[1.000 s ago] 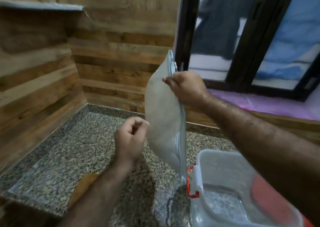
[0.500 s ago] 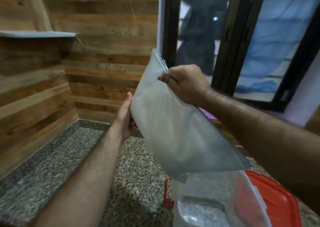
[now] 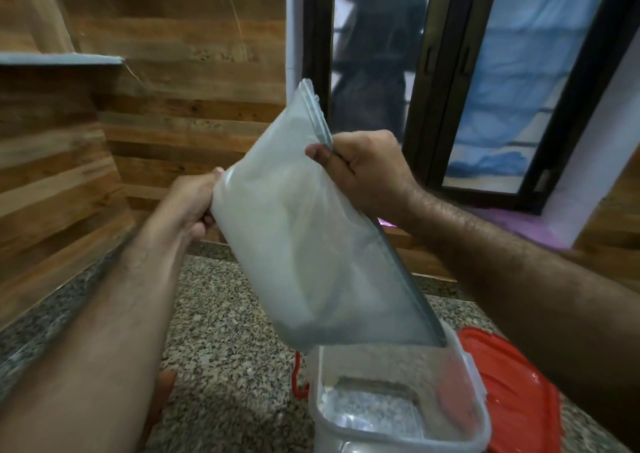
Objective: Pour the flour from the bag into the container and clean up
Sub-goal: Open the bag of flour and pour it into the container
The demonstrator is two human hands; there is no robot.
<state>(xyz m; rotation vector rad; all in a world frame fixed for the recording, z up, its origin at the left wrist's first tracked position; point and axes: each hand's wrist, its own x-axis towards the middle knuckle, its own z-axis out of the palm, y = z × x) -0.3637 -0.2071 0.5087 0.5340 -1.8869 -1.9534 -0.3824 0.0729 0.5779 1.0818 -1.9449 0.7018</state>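
while both hands hold it tilted over the clear container (image 3: 398, 414), the flour bag (image 3: 304, 244) hangs with its lower corner just above the container's near rim. the right hand (image 3: 367, 172) pinches the bag's zip edge; the left hand (image 3: 194, 206) grips its bottom corner. a red lid (image 3: 519, 393) lies just right of the container on the granite counter (image 3: 225, 331).

Dim warm light, soft blur, bowed edges

Speckled granite counter (image 3: 221, 317) meets wood-plank wall (image 3: 180, 82) — dark-framed window (image 3: 446, 82) at right.
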